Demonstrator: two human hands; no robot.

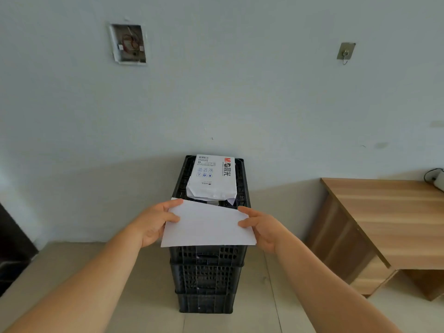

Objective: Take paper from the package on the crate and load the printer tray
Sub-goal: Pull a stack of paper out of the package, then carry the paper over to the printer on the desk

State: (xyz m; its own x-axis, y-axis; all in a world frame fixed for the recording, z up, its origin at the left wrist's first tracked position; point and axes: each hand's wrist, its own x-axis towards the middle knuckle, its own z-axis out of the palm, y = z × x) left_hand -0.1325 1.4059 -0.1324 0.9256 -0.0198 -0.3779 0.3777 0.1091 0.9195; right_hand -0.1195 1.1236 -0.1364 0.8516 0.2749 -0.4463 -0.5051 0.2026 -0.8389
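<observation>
A white paper package (212, 176) with red and black print lies on top of stacked black plastic crates (206, 280) against the wall; its near end is torn open. In front of it, above the crate's near edge, I hold a thin stack of white paper (207, 224) flat between both hands. My left hand (156, 222) grips the left edge, thumb on top. My right hand (262, 227) grips the right edge the same way. A small part of a white device (439, 180), possibly the printer, shows at the far right on the desk.
A wooden desk (389, 212) stands to the right of the crates, with a gap of tiled floor (271, 284) between them. A dark object (12, 248) fills the left edge. An open wall box (128, 44) and a hook (346, 52) are high on the wall.
</observation>
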